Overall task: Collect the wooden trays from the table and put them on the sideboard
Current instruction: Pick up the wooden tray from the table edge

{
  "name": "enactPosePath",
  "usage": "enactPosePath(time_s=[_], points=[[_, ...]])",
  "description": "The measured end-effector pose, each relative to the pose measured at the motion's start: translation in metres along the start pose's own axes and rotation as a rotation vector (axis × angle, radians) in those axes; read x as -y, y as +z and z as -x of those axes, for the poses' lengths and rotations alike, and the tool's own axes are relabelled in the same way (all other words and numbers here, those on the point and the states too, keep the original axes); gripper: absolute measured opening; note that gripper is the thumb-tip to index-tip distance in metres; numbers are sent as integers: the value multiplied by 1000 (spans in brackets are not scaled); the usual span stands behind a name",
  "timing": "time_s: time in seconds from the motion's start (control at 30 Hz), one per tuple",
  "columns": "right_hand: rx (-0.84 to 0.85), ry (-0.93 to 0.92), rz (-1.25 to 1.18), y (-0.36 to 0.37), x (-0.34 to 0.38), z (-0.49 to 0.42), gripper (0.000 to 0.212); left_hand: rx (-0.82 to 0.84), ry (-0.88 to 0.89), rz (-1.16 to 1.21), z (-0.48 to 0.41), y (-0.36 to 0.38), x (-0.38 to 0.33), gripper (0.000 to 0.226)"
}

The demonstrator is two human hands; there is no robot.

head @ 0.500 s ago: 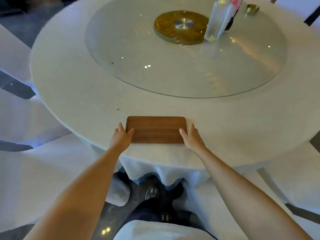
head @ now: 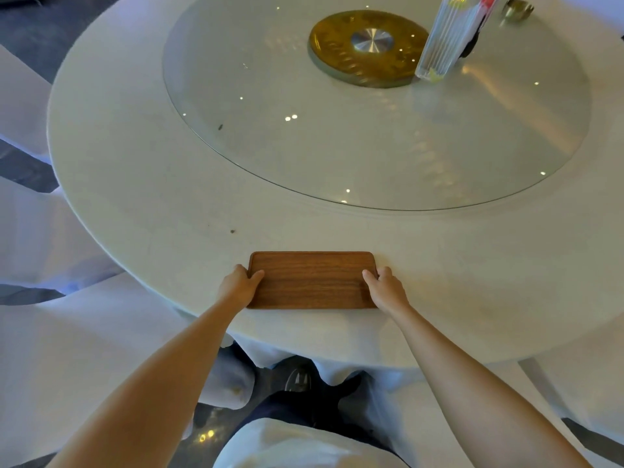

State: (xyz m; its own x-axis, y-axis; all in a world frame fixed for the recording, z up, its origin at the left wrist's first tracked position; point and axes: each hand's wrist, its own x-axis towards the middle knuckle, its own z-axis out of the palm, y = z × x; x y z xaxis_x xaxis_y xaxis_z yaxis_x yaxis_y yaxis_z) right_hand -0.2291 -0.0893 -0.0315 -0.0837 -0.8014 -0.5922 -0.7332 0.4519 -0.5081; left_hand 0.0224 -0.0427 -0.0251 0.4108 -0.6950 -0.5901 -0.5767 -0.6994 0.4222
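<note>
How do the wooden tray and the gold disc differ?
The wooden tray is rectangular, brown and at the table's near edge; the gold disc is round, shiny and at the centre. Both hands grip the tray's ends; nothing touches the disc. Both lie flat.

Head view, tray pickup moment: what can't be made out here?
- Sideboard: nowhere in the head view, so the drop-off spot is unknown.
- Other trays: only one tray shows; the table's far side is cut by the top edge.
- Fingers under the tray: hidden by the left hand, the right hand and the wood.
- Clear holder and small metal bowl: cropped by the top edge; contents unreadable.
</note>
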Motion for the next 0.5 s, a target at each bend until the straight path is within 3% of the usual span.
enactPosePath(time_s=[0.1,0.27,0.4,0.5], points=[[0,4,-27,-1,2,-1,49,-26,4,-4,0,0,1,35],[-31,-42,12,-2,-5,6,45,-78,20,19,16,-1,3,45],[-67,-104,-7,-5,-5,23,46,-157,47,58,36,-9,4,35],[-103,-186,-67,-11,0,40,46,-242,64,134,57,-18,9,43]])
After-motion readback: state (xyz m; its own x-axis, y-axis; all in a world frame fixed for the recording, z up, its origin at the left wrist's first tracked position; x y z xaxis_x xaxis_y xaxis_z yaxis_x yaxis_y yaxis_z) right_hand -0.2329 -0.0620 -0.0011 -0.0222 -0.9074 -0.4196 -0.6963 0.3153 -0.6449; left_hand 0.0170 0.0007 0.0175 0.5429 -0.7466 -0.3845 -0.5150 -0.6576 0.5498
